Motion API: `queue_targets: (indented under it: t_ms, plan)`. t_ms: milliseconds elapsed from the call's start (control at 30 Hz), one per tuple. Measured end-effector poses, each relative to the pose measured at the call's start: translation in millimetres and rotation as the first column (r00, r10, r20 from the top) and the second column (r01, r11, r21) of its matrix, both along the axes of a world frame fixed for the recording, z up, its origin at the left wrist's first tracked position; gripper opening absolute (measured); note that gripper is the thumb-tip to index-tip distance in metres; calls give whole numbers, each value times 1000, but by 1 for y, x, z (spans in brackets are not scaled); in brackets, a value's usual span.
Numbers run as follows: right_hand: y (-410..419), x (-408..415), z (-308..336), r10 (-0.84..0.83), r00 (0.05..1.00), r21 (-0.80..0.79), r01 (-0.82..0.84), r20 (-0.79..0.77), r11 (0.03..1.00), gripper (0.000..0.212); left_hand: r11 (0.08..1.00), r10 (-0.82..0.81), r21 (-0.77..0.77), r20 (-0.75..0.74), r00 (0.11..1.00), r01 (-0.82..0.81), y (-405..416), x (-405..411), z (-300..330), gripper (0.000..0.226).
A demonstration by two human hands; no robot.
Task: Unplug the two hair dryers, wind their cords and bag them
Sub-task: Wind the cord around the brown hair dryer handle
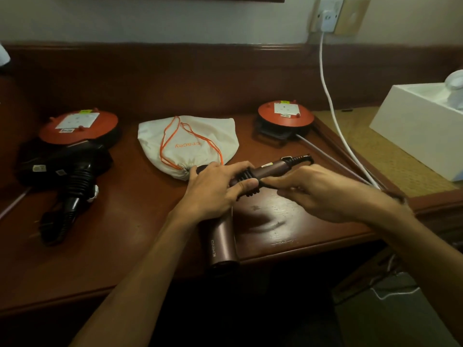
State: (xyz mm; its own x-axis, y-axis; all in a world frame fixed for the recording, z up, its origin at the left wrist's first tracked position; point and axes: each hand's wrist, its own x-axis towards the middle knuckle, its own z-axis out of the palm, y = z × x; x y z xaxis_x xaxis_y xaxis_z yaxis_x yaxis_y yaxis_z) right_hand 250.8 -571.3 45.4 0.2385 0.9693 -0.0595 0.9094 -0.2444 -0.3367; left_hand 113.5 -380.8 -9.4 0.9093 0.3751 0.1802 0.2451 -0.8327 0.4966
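A bronze hair dryer [221, 240] lies at the desk's front edge, its handle [273, 169] pointing up and right. My left hand [216, 190] grips the handle where black cord coils [246, 177] wrap it. My right hand [317, 190] pinches the black cord beside those coils. A black hair dryer [75, 181] with its cord bundled lies at the left. A white drawstring bag [190, 144] with orange cords lies behind my hands, looking full and cinched.
Two orange cable reels stand on the desk, one at the left [79, 127] and one at the right [285, 116]. A white plug [328, 20] sits in the wall socket, its cable [333, 116] trailing down. A white box [423, 128] stands at the right.
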Motion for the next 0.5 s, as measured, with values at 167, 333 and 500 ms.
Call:
queue_targets:
  t_ms: [167, 333, 500]
  plan:
    - [-8, -3, -28, 28, 998, 150, -20, -49, 988, 50, 996, 3, -88, 71, 997, 3, 3, -2, -1, 48]
    - [-14, -8, -42, 43, 999, 238, -41, -3, 971, 47, 989, 43, -143, 121, 992, -25, 0, -1, -1, 47]
    - [-18, -21, -57, 15, 989, 485, 61, -150, 872, 36, 973, 14, -229, 181, 983, 28, 1, -6, -3, 37]
